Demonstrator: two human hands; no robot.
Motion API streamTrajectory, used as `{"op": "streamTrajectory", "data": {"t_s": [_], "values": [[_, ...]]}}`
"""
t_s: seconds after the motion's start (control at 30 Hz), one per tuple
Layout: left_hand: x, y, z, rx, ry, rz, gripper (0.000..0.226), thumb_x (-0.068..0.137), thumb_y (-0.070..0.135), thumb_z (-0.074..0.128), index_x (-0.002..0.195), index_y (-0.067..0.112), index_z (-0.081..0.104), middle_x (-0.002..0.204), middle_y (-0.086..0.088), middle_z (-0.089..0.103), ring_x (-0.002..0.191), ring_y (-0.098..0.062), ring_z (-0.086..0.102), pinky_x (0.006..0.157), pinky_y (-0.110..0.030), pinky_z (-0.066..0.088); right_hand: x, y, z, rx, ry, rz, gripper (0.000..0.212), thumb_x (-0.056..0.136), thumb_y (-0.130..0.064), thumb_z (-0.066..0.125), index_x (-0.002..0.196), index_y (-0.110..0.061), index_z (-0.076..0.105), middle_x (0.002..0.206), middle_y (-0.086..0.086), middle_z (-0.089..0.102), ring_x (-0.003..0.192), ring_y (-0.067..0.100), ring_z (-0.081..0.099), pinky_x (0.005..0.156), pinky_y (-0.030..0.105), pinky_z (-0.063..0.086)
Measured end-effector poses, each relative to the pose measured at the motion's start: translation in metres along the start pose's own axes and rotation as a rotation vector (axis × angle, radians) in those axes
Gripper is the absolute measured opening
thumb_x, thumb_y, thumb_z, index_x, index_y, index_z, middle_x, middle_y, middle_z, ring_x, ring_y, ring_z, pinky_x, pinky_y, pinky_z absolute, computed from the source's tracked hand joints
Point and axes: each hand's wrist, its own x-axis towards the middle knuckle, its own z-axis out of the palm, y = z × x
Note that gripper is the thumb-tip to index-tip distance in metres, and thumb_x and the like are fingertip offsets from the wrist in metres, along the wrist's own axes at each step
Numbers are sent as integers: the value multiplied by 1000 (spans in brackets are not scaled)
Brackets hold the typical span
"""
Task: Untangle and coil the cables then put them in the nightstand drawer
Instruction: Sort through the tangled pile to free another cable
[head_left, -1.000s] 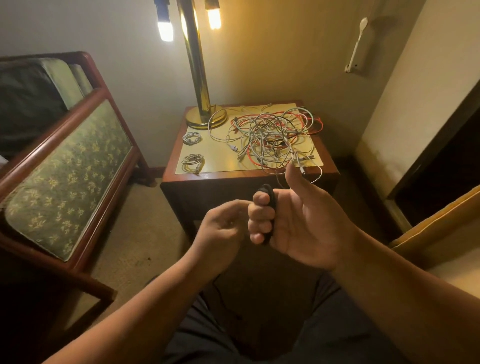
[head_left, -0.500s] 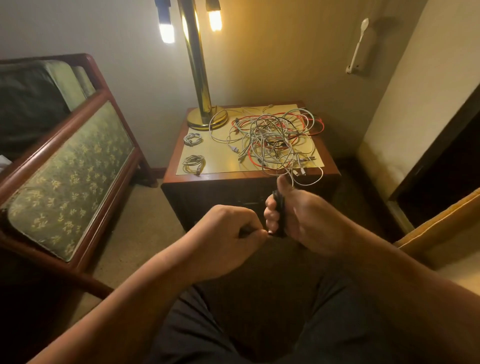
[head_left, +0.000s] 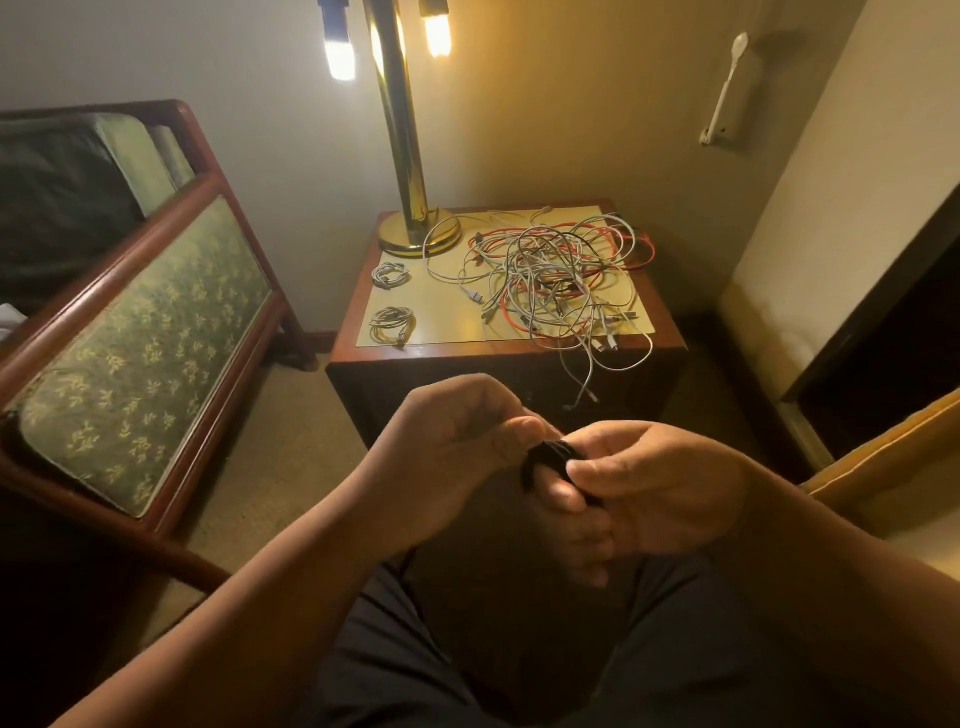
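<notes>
A black cable coil (head_left: 545, 457) sits between my two hands, in front of the nightstand (head_left: 467, 358). My right hand (head_left: 654, 483) holds the coil, which is wound around its fingers, thumb on top. My left hand (head_left: 457, 436) pinches the coil's left side with curled fingers. On the nightstand top lies a tangle of white, grey and red cables (head_left: 556, 270), with a few ends hanging over the front edge. Two small coiled white cables (head_left: 390, 274) (head_left: 393, 323) lie on its left side. The drawer front is in shadow and hard to make out.
A brass lamp base (head_left: 415, 234) stands at the nightstand's back left. A wooden-framed seat with green patterned upholstery (head_left: 140, 353) stands to the left. A yellow-edged bed corner (head_left: 883, 457) is at the right. Beige carpet (head_left: 280, 457) lies between the seat and the nightstand.
Both hands have dropped lower and closer to my lap. My left hand has moved from beside the coil onto it. My right thumb has come down over the coil.
</notes>
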Motion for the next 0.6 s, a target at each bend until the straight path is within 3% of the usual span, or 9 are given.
{"op": "streamTrajectory", "data": {"t_s": [0.07, 0.17, 0.27, 0.43, 0.5, 0.6], "values": [[-2, -2, 6, -31, -9, -31, 12, 89, 24, 66, 93, 12, 69, 92, -12, 73, 83, -21, 73, 70, -29, 57, -4, -1, 2, -1, -16, -2, 17, 100, -19, 53, 98, -2, 55, 81, 8, 43, 76, 19, 50, 74, 36, 48], [-4, -10, 10, -233, 13, -99, 13, 90, 23, 70, 96, 12, 71, 92, -12, 71, 86, -24, 71, 75, -41, 61, -8, -3, -6, -28, 59, -20, 19, 102, -18, 50, 101, -1, 56, 82, 8, 45, 76, 19, 51, 74, 35, 50], [-2, -12, 13, -387, 108, -175, 19, 85, 21, 72, 98, 7, 71, 92, -13, 71, 88, -27, 71, 76, -37, 63, -9, -6, -14, -15, 197, -61, 20, 103, -19, 46, 100, -4, 59, 82, 6, 49, 74, 18, 49, 70, 31, 48], [2, -16, 13, -426, 238, -268, 26, 77, 20, 72, 100, 8, 72, 95, -15, 74, 88, -28, 72, 76, -37, 63, 1, 2, -13, -114, 490, -129, 28, 106, -21, 42, 91, -7, 62, 77, 5, 53, 69, 17, 49, 66, 30, 46], [4, -17, 12, -417, 263, -279, 24, 80, 18, 72, 101, 7, 72, 96, -15, 74, 88, -26, 73, 73, -34, 62, 6, 4, -7, -346, 652, -153, 28, 105, -24, 45, 91, -4, 61, 75, 7, 56, 68, 17, 53, 64, 26, 49], [4, -20, 10, -383, 251, -229, 18, 91, -5, 62, 100, 6, 73, 97, -12, 76, 91, -23, 74, 73, -25, 59, 11, 9, -1, -881, 853, -178, 21, 105, -25, 47, 101, -11, 63, 84, -2, 65, 72, 3, 63, 64, 18, 52]]}}
